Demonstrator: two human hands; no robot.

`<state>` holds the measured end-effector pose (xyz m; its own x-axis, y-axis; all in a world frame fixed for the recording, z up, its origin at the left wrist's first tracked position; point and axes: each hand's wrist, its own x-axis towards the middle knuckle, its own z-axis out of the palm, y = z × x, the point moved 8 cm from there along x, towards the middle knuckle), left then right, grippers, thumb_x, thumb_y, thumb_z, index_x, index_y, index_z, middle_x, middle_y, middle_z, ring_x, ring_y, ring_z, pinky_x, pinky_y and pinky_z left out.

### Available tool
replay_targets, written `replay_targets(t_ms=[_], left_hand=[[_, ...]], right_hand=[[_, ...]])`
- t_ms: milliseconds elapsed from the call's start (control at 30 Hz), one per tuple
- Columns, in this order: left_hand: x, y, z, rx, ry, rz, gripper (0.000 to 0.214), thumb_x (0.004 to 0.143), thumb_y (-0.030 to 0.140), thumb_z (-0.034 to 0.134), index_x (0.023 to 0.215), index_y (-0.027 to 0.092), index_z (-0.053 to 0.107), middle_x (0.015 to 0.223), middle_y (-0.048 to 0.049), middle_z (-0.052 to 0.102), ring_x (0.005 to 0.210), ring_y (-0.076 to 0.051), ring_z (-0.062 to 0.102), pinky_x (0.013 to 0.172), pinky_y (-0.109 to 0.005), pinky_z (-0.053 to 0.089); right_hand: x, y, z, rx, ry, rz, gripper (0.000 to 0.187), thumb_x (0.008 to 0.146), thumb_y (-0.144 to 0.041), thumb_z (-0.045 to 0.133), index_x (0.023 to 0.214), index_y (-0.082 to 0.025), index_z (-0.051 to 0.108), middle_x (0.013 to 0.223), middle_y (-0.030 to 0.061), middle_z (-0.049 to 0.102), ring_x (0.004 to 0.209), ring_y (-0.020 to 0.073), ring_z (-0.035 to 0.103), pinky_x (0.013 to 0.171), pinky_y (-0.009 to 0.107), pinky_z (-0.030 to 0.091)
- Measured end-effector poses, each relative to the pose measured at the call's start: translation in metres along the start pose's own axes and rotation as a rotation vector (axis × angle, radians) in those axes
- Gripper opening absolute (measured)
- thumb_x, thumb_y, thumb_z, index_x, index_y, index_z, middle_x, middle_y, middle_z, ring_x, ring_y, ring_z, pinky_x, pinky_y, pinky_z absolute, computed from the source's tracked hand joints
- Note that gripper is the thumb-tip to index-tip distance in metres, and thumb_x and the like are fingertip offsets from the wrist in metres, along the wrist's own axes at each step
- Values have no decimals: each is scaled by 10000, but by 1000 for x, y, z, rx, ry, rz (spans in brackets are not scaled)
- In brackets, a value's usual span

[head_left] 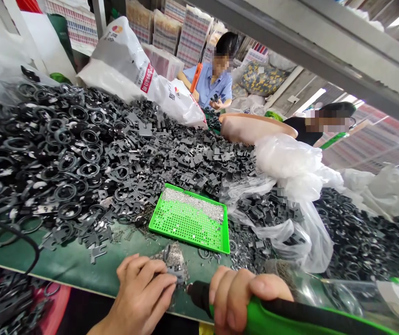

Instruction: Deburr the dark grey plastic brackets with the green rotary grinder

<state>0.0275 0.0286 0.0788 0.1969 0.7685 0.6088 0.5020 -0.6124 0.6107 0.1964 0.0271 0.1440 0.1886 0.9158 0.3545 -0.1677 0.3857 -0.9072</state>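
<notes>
My left hand (143,291) pinches a small dark plastic part (175,271) against the green table surface at the near edge. My right hand (243,295) is wrapped round a green-and-black electric screwdriver (290,316), whose black tip points left at that part. Just beyond both hands lies a green perforated tray (188,221) with a band of tiny silver screws along its far side. A small heap of screws (173,255) lies by the part.
A big heap of black plastic rings and brackets (80,149) covers the table. Clear plastic bags (290,195) of parts lie to the right, a white sack (132,65) at the back. Two other people sit across the table. A red bin (17,302) of parts is lower left.
</notes>
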Motion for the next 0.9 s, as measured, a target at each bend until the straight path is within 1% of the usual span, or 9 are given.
replay_targets(t_ms=[100,133,167,300,367,467,633,733,900], left_hand=[[1,-2,0,-10,-23,-22,236,915,268,499,762,287,678,760,1,650,807,-209,496,915,-426,269],[1,-2,1,-11,-29,-26,235,908,274,505,742,284,670,754,3,647,810,-209,495,922,-426,263],[1,-3,1,-10,-41,-27,232,901,274,509,729,282,664,757,4,647,817,-210,494,930,-426,258],[3,-2,2,5,-73,-5,202,876,234,516,734,279,653,775,15,658,835,-213,485,943,-423,242],[4,-1,2,21,-77,9,198,872,221,513,749,283,656,775,16,660,837,-216,481,943,-425,239],[5,0,2,44,-76,17,207,876,221,506,754,285,660,775,14,655,837,-217,480,946,-429,235],[6,-2,2,15,-77,-7,195,889,275,535,749,281,671,785,16,658,848,-207,475,968,-413,221],[6,-5,2,-14,-70,-36,195,885,329,568,730,278,675,785,18,659,844,-199,472,979,-403,211],[6,-4,2,2,-87,-24,214,885,342,560,719,275,677,788,11,654,853,-202,475,983,-404,209]], right_hand=[[3,-16,15,37,-82,-157,251,944,-469,435,1041,-375,646,427,-71,627,212,143,497,356,259,452],[5,-17,17,42,-70,-167,245,953,-441,428,1045,-366,642,438,-69,636,219,144,510,360,256,457],[5,-17,19,49,-60,-164,237,952,-436,435,1039,-364,643,440,-69,639,221,146,515,357,254,457],[6,-12,26,48,-96,-146,245,927,-492,465,1042,-385,653,429,-68,639,207,160,507,332,265,453],[7,-11,26,44,-100,-146,243,931,-476,464,1058,-384,650,431,-62,639,225,167,525,343,271,462],[8,-13,27,55,-120,-157,255,952,-427,438,1084,-354,643,455,-41,652,277,178,567,382,281,483],[11,-17,29,41,-156,-177,268,957,-411,428,1117,-364,639,446,-45,650,249,170,544,367,272,468],[12,-16,30,46,-164,-162,263,948,-415,448,1119,-367,641,451,-43,655,261,174,561,371,270,475],[9,-15,32,43,-168,-163,274,967,-409,411,1124,-349,626,471,-40,662,292,174,582,397,276,492]])
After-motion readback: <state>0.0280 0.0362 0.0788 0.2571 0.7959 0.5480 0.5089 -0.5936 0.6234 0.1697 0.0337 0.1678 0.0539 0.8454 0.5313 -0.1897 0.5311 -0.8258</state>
